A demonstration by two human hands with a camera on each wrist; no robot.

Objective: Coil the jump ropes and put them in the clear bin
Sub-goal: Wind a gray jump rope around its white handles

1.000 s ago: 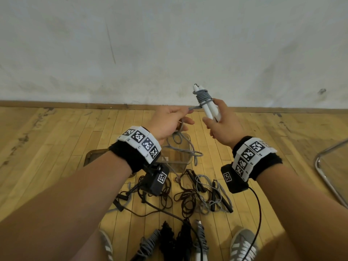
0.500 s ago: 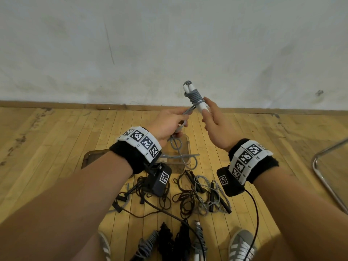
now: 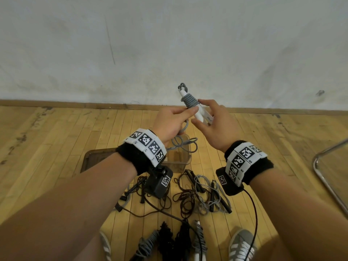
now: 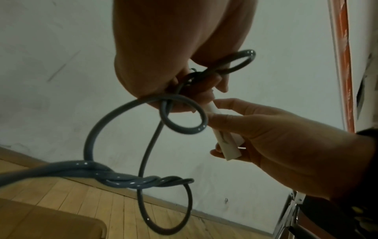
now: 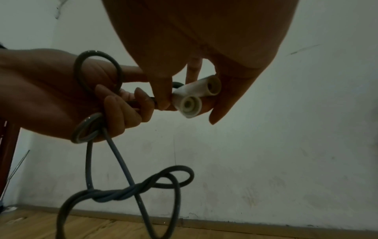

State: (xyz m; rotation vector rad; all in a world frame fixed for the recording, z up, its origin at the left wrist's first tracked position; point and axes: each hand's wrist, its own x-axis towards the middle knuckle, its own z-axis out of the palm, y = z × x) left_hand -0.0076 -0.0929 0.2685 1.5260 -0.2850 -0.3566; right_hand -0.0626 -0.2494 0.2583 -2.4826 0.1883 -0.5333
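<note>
A pair of white jump rope handles (image 3: pixel 200 114) is held side by side above the floor, with grey cord (image 3: pixel 189 101) wound in several turns round their upper part. My right hand (image 3: pixel 204 117) pinches the handles near their lower ends (image 5: pixel 191 105) between thumb and fingers. My left hand (image 3: pixel 185 114) grips the free grey cord (image 4: pixel 185 127) just below the coil, fingers curled round it. The slack hangs in twisted loops (image 5: pixel 132 190) down towards the clear bin (image 3: pixel 185 163), which stands on the floor beneath my hands.
Loose black and grey ropes (image 3: pixel 199 193) lie tangled on the wooden floor in front of the bin. Several coiled ropes (image 3: pixel 169 240) lie between my shoes (image 3: pixel 243 245). A metal chair leg (image 3: pixel 323 178) stands at the right, a brown floor plate (image 3: pixel 94 159) left of the bin.
My left hand has carried the grey cord round the handles again, adding to the coil. The handles have shifted slightly left, and my right hand has re-gripped them lower.
</note>
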